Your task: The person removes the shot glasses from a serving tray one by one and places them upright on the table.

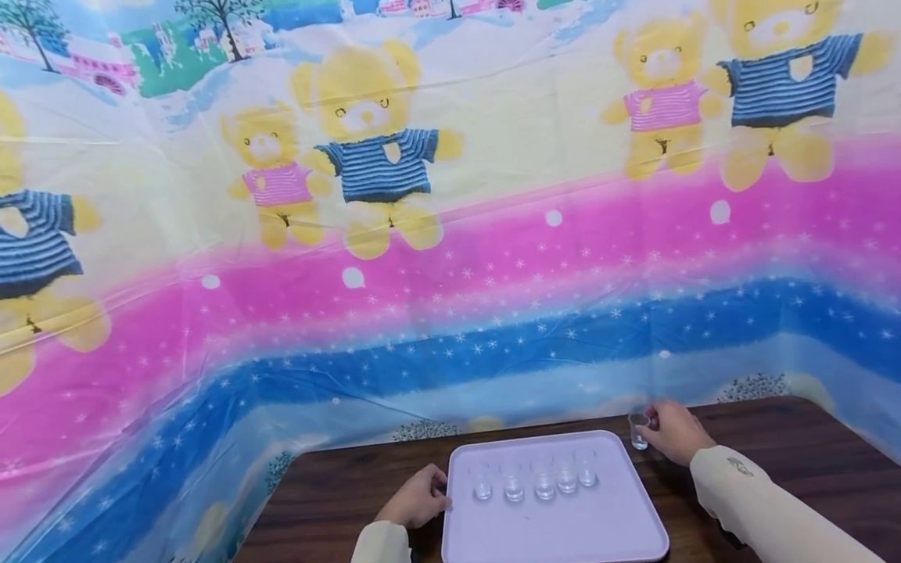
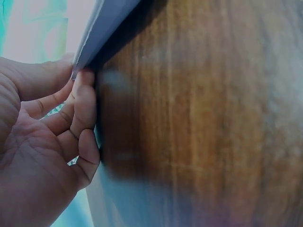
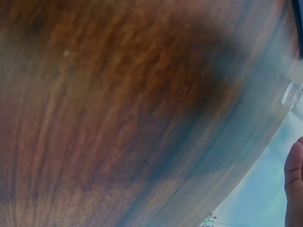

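A pale lilac tray (image 1: 556,532) lies on the dark wooden table, with several small clear shot glasses (image 1: 544,486) in a row across its far half. My left hand (image 1: 417,497) pinches the tray's left rim; in the left wrist view the thumb is above the tray edge (image 2: 90,40) and curled fingers (image 2: 85,106) are beneath it. Beyond the tray's far right corner, my right hand (image 1: 674,432) holds another clear shot glass (image 1: 638,432) between thumb and fingers. Only the base of that glass (image 3: 294,97) and one finger (image 3: 294,163) show in the right wrist view.
The wooden table (image 1: 338,493) extends to both sides of the tray. Behind its far edge hangs a printed sheet (image 1: 493,313) with teddy bears and pink and blue bands.
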Demonstrator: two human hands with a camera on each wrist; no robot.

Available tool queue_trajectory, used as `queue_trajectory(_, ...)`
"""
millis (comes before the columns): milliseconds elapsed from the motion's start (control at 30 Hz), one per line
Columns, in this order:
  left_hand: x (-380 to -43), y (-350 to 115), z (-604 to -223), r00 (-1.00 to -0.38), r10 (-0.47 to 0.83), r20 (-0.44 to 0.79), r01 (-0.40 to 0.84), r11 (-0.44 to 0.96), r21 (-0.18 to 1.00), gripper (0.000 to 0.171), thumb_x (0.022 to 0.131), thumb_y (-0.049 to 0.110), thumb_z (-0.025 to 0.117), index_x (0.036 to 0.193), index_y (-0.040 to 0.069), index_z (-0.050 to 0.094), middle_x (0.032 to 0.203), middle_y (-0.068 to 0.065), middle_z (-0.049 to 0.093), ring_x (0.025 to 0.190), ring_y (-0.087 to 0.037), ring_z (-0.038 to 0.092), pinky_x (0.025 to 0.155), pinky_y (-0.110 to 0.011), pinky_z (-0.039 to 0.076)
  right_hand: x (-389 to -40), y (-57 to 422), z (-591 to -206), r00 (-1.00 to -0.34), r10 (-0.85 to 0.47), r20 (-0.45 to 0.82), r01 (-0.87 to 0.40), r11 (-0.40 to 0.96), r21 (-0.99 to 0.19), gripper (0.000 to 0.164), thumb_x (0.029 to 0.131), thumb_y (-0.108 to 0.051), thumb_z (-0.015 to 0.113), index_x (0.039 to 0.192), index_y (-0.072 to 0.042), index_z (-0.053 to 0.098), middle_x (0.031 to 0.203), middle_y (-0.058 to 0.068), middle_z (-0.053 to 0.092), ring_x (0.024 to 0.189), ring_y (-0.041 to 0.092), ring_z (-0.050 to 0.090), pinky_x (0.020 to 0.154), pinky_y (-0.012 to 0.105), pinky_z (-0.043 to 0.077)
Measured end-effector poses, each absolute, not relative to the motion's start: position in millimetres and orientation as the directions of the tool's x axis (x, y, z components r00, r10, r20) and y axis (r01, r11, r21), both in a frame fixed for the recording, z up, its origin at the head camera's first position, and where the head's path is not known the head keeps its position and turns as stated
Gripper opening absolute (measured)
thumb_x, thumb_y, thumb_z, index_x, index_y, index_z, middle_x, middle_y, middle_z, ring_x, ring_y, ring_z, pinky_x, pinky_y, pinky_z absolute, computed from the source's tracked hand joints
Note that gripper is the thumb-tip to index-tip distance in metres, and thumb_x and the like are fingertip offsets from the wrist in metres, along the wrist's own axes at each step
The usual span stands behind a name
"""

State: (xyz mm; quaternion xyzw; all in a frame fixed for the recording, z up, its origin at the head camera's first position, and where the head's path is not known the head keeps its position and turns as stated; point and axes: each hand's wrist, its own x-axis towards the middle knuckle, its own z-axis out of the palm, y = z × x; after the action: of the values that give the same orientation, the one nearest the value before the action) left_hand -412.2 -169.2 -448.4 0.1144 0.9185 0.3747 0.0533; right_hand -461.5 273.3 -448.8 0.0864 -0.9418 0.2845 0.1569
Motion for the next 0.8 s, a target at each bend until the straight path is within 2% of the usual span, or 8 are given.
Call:
queue_trajectory(133, -412, -170, -450, -0.970, 0.242, -0.010, 0.167, 0.698, 0.696, 0.022, 0.084, 0.000, 0.065, 0.102, -0.001, 0.051, 0.073, -0.006, 0.055, 0.064, -0.018, 0.053, 0.055, -0.032, 0.043, -459, 273, -451, -0.926, -0.088, 0.367, -0.275, 0.824, -0.496, 0.035, 0.081, -0.018, 0.073, 0.102, 0.005, 0.058, 0.088, 0.012, 0.054, 0.078, 0.026, 0.055, 0.067, 0.045, 0.047)
queue_trajectory(267, -412, -171, -451, -0.970, 0.241, -0.009, 0.166, 0.693, 0.702, 0.022, 0.085, -0.001, 0.064, 0.102, -0.001, 0.051, 0.072, -0.006, 0.055, 0.064, -0.018, 0.054, 0.056, -0.032, 0.044, -456, 271, -452, -0.891, -0.117, 0.439, -0.331, 0.828, -0.452, 0.050, 0.078, -0.021, 0.076, 0.116, 0.005, 0.056, 0.105, 0.019, 0.056, 0.095, 0.036, 0.055, 0.076, 0.053, 0.046)
queue_trajectory(400, -413, -171, -451, -0.972, 0.232, -0.027, 0.145, 0.689, 0.711, 0.022, 0.085, 0.000, 0.064, 0.103, -0.001, 0.051, 0.073, -0.007, 0.056, 0.065, -0.018, 0.054, 0.057, -0.033, 0.044, -452, 259, -446, -0.853, -0.158, 0.498, -0.403, 0.805, -0.435, 0.051, 0.080, -0.019, 0.075, 0.121, 0.003, 0.056, 0.115, 0.021, 0.055, 0.104, 0.039, 0.051, 0.081, 0.055, 0.044)
queue_trajectory(633, -414, -170, -452, -0.976, 0.212, -0.043, 0.119, 0.691, 0.712, 0.021, 0.086, 0.001, 0.064, 0.103, 0.000, 0.052, 0.074, -0.006, 0.056, 0.066, -0.019, 0.054, 0.057, -0.033, 0.044, -439, 223, -432, -0.874, -0.251, 0.417, -0.448, 0.750, -0.486, 0.033, 0.081, -0.017, 0.074, 0.111, -0.007, 0.062, 0.092, 0.000, 0.057, 0.085, 0.019, 0.055, 0.072, 0.038, 0.047)
queue_trajectory(800, -412, -169, -450, -0.979, 0.202, -0.043, 0.111, 0.693, 0.712, 0.021, 0.085, 0.000, 0.064, 0.103, 0.000, 0.052, 0.074, -0.007, 0.056, 0.065, -0.018, 0.053, 0.057, -0.032, 0.043, -433, 205, -436, -0.863, -0.352, 0.364, -0.496, 0.728, -0.473, 0.035, 0.079, -0.025, 0.077, 0.108, -0.010, 0.064, 0.090, -0.006, 0.058, 0.083, 0.013, 0.054, 0.071, 0.035, 0.046)
